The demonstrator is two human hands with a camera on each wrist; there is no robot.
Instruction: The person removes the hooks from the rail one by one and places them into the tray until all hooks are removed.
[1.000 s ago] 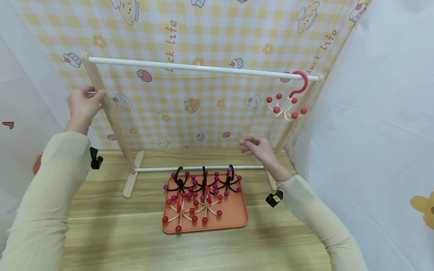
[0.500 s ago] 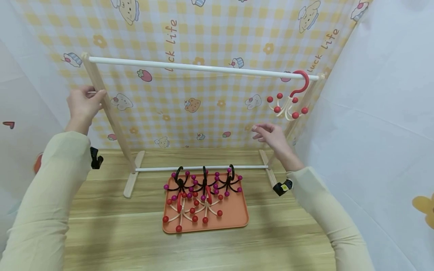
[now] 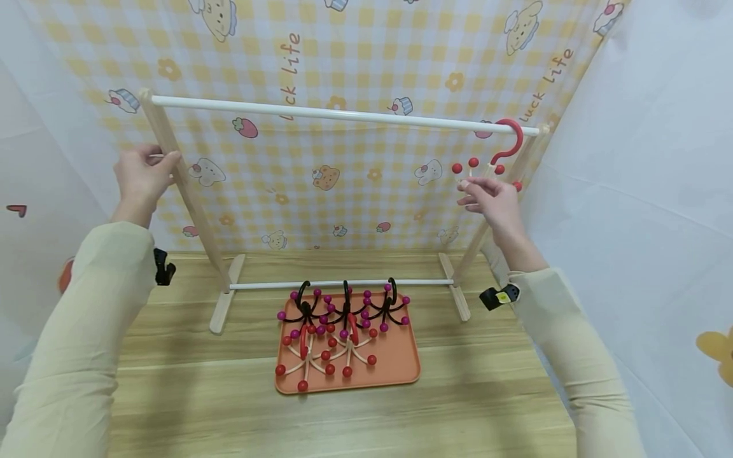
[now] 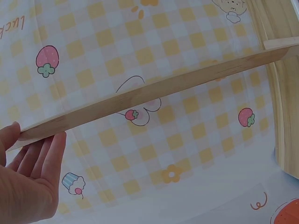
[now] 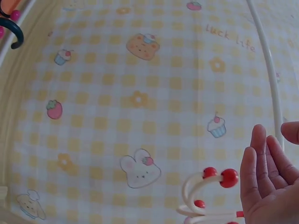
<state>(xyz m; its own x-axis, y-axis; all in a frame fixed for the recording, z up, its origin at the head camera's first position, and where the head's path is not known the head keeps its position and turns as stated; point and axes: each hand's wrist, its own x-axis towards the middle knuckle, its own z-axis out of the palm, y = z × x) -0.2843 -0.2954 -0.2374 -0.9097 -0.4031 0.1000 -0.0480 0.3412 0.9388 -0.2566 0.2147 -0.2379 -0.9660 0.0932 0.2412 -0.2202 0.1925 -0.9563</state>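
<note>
The rack post (image 3: 172,165) is being gripped by the left hand (image 3: 140,178); the right hand (image 3: 492,200), fingers relaxed apart, is nearing the hanging red hook (image 3: 506,143), which risks being knocked off.

Tray (image 3: 401,372) before rack (image 3: 343,116); hanger (image 3: 491,166) at rail's right end.

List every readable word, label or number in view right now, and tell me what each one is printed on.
"Luck life": printed twice on the yellow checked backdrop cloth, once at upper centre and once at upper right.
"Luck life": the same print shows in the right wrist view.
A yellow tag on the right wrist strap is too small to read.
No numbers or brand marks are readable anywhere.
</note>
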